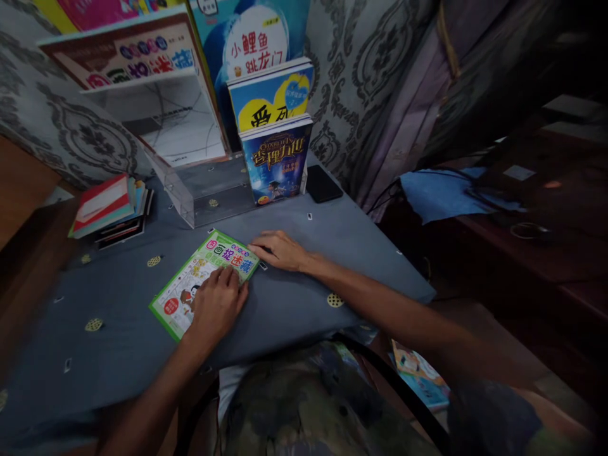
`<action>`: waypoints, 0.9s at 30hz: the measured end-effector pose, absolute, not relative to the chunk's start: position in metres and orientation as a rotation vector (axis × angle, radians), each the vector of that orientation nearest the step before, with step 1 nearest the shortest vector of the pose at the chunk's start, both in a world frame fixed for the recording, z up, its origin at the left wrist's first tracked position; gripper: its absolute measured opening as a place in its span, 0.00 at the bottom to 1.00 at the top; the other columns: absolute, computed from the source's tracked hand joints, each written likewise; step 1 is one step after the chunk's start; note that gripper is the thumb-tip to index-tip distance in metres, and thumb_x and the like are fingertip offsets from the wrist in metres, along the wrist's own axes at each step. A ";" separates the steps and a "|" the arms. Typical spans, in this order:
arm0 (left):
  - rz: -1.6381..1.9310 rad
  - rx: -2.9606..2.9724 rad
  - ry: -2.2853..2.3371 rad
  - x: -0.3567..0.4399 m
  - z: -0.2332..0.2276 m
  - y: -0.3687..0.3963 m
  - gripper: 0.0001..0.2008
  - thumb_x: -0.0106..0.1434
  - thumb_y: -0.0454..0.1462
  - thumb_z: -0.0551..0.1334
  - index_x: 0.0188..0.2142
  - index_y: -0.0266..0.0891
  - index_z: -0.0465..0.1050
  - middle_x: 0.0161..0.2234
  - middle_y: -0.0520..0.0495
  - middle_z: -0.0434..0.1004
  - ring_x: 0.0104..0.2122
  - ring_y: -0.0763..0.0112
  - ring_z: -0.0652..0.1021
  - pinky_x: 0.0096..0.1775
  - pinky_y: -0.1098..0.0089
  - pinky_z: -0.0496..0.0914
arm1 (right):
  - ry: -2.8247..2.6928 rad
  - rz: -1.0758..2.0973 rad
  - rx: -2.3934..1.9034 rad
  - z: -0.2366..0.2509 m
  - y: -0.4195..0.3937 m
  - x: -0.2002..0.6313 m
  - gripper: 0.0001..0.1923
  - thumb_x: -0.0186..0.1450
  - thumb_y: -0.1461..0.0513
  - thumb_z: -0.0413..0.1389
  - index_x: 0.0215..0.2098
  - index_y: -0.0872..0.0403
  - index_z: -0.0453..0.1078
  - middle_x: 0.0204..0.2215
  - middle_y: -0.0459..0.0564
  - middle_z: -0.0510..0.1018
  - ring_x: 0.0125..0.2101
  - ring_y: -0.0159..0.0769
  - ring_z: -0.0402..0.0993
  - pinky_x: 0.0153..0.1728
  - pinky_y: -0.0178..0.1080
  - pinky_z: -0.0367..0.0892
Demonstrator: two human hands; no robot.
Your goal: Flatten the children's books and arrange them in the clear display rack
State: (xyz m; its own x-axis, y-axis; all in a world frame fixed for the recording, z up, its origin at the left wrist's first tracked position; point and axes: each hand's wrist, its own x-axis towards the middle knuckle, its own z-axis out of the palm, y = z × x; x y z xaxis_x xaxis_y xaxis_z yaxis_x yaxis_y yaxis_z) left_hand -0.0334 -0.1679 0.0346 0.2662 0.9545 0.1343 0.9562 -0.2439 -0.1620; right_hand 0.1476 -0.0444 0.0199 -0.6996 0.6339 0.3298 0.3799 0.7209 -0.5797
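Observation:
A picture book (183, 288) with a green border and colourful Chinese lettering lies at an angle, closed, on the cloth-covered table. My left hand (217, 303) rests on its cover, fingers slightly bent and lying against it, hiding part of the drawing. At the book's right corner is my right hand (281, 252), its fingertips together on the edge; the contact is small and partly hidden.
Beyond the book, a clear acrylic rack (178, 196) holds several upright books, a dark blue one (275, 166) in front. A black phone (323, 184) lies beside it. Small books are stacked (108, 206) at left. More books (422, 377) lie below the table at right.

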 end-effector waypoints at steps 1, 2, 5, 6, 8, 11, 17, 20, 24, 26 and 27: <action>-0.021 -2.320 -1.787 -0.033 0.033 -0.168 0.15 0.73 0.39 0.54 0.45 0.35 0.77 0.51 0.36 0.79 0.50 0.54 0.78 0.48 0.58 0.75 | -2.455 0.619 -0.787 0.020 -0.045 0.148 0.17 0.75 0.58 0.48 0.39 0.55 0.77 0.31 0.50 0.79 0.33 0.35 0.72 0.38 0.36 0.61; -0.031 -2.317 -1.789 -0.033 0.032 -0.168 0.14 0.73 0.40 0.54 0.45 0.35 0.77 0.51 0.35 0.79 0.51 0.54 0.78 0.48 0.58 0.75 | -2.490 0.596 -0.806 0.021 -0.046 0.148 0.16 0.75 0.58 0.49 0.41 0.55 0.77 0.31 0.50 0.80 0.33 0.35 0.73 0.37 0.36 0.60; -0.054 -2.318 -1.782 -0.034 0.030 -0.169 0.13 0.72 0.40 0.56 0.46 0.35 0.76 0.51 0.37 0.79 0.51 0.55 0.78 0.48 0.59 0.75 | -2.569 0.555 -0.864 0.027 -0.051 0.148 0.14 0.74 0.58 0.51 0.42 0.54 0.78 0.31 0.50 0.81 0.31 0.35 0.73 0.33 0.36 0.57; -0.059 -2.317 -1.776 -0.035 0.030 -0.169 0.13 0.72 0.40 0.56 0.46 0.36 0.76 0.51 0.37 0.79 0.51 0.55 0.78 0.48 0.60 0.75 | -2.594 0.535 -0.885 0.030 -0.053 0.147 0.14 0.74 0.58 0.51 0.41 0.54 0.78 0.31 0.51 0.81 0.31 0.35 0.73 0.33 0.36 0.56; -0.070 -2.317 -1.766 -0.035 0.030 -0.169 0.13 0.72 0.40 0.56 0.46 0.35 0.76 0.51 0.37 0.79 0.51 0.55 0.78 0.48 0.60 0.75 | -2.636 0.492 -0.933 0.037 -0.058 0.146 0.13 0.74 0.59 0.51 0.40 0.54 0.77 0.31 0.52 0.81 0.30 0.36 0.73 0.32 0.37 0.54; -0.094 -2.325 -1.775 -0.036 0.029 -0.170 0.14 0.72 0.41 0.56 0.48 0.35 0.76 0.51 0.36 0.79 0.52 0.56 0.78 0.50 0.59 0.75 | -2.685 0.452 -1.009 0.045 -0.064 0.141 0.13 0.74 0.60 0.51 0.40 0.55 0.76 0.33 0.54 0.81 0.30 0.37 0.74 0.31 0.37 0.55; -0.143 -2.352 -1.817 -0.039 0.023 -0.173 0.16 0.73 0.41 0.54 0.51 0.35 0.75 0.54 0.34 0.77 0.54 0.53 0.77 0.53 0.54 0.74 | -2.740 0.327 -1.014 0.046 -0.076 0.137 0.13 0.74 0.62 0.49 0.43 0.56 0.75 0.37 0.59 0.81 0.39 0.45 0.77 0.42 0.41 0.64; -0.153 -2.368 -1.802 -0.041 0.021 -0.174 0.17 0.73 0.41 0.54 0.52 0.35 0.74 0.55 0.35 0.77 0.56 0.53 0.75 0.55 0.54 0.72 | -2.752 0.253 -1.049 0.041 -0.092 0.142 0.12 0.74 0.60 0.49 0.44 0.54 0.75 0.34 0.58 0.81 0.41 0.47 0.77 0.49 0.46 0.64; -0.104 -2.375 -1.818 -0.039 0.022 -0.174 0.17 0.72 0.40 0.55 0.54 0.32 0.72 0.55 0.34 0.77 0.57 0.52 0.75 0.54 0.56 0.72 | -2.794 0.323 -1.074 0.037 -0.109 0.147 0.12 0.74 0.60 0.50 0.51 0.53 0.72 0.40 0.59 0.82 0.43 0.49 0.78 0.46 0.47 0.69; -0.083 -2.365 -1.848 -0.038 0.022 -0.174 0.17 0.72 0.40 0.56 0.55 0.32 0.72 0.56 0.34 0.76 0.58 0.52 0.74 0.54 0.56 0.72 | -2.761 0.382 -1.044 0.033 -0.109 0.145 0.14 0.74 0.59 0.51 0.54 0.53 0.70 0.45 0.60 0.82 0.48 0.51 0.77 0.48 0.49 0.70; -0.078 -2.355 -1.867 -0.037 0.021 -0.174 0.18 0.72 0.40 0.56 0.55 0.33 0.71 0.57 0.33 0.75 0.58 0.51 0.74 0.54 0.56 0.72 | -2.735 0.407 -1.016 0.031 -0.107 0.144 0.15 0.74 0.59 0.50 0.56 0.54 0.69 0.48 0.61 0.81 0.51 0.52 0.76 0.50 0.50 0.70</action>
